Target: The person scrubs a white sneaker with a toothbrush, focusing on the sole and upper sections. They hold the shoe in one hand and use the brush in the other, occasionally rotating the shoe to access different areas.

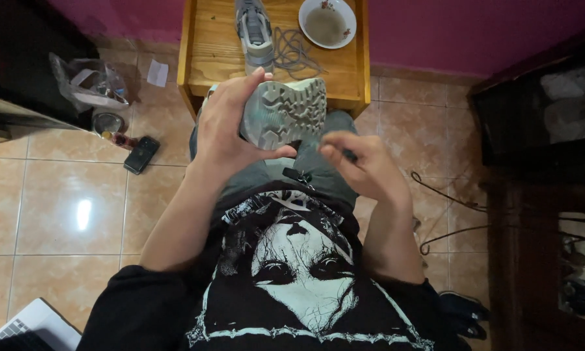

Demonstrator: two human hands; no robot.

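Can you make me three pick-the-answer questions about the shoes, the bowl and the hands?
1. Where is the bowl?
A. on the wooden table
B. on the floor
C. on the lap

2. How many shoes do you see on the table and in the hands together?
A. one
B. two
C. four

3. How is the shoe in the left hand turned?
A. sole facing up
B. laces facing up
C. lying on the floor

Answers: 1 A, it sits at the table's far corner. 2 B, one held, another shoe beside loose laces. 3 A, the tread shows; the right hand holds nothing.
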